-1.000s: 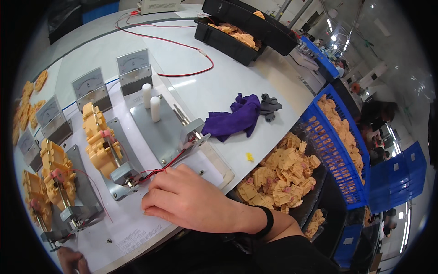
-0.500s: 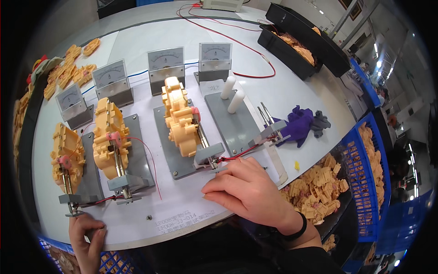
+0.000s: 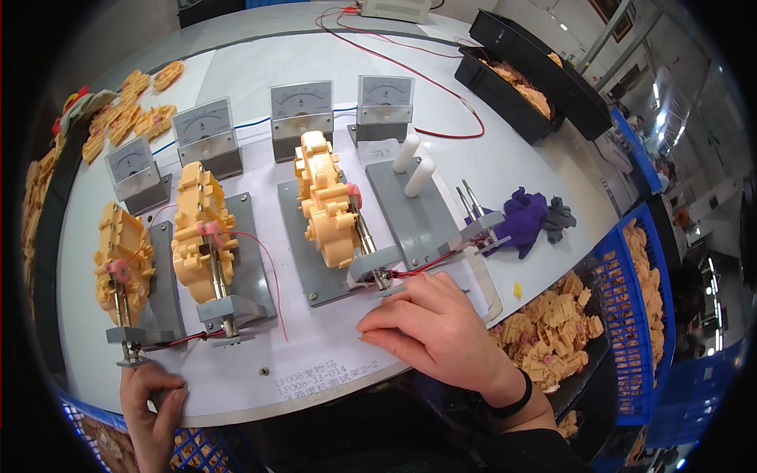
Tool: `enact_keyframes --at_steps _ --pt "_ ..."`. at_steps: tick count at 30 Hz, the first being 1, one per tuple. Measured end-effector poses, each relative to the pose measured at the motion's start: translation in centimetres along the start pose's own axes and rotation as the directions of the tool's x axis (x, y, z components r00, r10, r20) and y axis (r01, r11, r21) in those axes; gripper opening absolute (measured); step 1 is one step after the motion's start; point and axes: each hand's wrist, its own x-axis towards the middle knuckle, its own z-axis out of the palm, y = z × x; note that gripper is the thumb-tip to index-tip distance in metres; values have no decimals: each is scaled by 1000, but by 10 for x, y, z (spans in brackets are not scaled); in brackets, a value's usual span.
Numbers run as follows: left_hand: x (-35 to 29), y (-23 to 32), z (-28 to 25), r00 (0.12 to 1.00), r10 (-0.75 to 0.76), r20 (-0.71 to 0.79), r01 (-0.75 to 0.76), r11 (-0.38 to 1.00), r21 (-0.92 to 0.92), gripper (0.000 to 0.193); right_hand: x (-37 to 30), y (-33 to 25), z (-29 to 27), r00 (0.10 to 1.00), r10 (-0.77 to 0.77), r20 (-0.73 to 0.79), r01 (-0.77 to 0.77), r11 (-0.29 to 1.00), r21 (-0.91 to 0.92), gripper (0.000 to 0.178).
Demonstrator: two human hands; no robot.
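Counted three yellow-orange plastic gear housings (image 3: 322, 201), 9 to 11 o'clock; four analogue meters (image 3: 303, 98); four grey base plates (image 3: 404, 222); two round white pegs (image 3: 419, 178). Against prior frame, view swung slightly; found left hand (image 3: 140, 402) again curled beneath leftmost grey metal clamp (image 3: 136, 335), 8 o'clock, right hand (image 3: 445, 331) again curled beside third clamp (image 3: 372, 263), 5 o'clock; cannot tell grip of either. Noted crumpled purple cloth (image 3: 522, 217), 3 o'clock, partly blocked by fourth clamp (image 3: 475, 229).

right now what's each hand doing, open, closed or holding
Left hand: curled below the leftmost gray clamp block; hold unclear.
Right hand: loosely curled near the third gray clamp block; hold unclear.
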Motion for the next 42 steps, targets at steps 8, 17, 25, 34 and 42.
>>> enact_keyframes --at_steps 8,17,25,34,42 --pt "-4 0 -1 1000 5 -25 -4 1000 14 13 0 0 2 1000 10 19 -10 1000 -5 15" --pt "1 2 2 999 21 -40 -22 999 -33 17 -1 -5 1 998 58 19 -57 997 -55 19" --pt "0 -2 4 997 52 -54 -52 999 -3 17 0 -6 0 996 83 33 -81 995 -51 22" --pt "-3 -3 4 997 48 -62 -50 999 -21 17 -1 -7 2 996 86 33 -84 995 -49 26" --pt "11 10 1 982 190 -11 -189 982 20 13 -12 -6 4 994 103 -22 -104 991 -88 25"
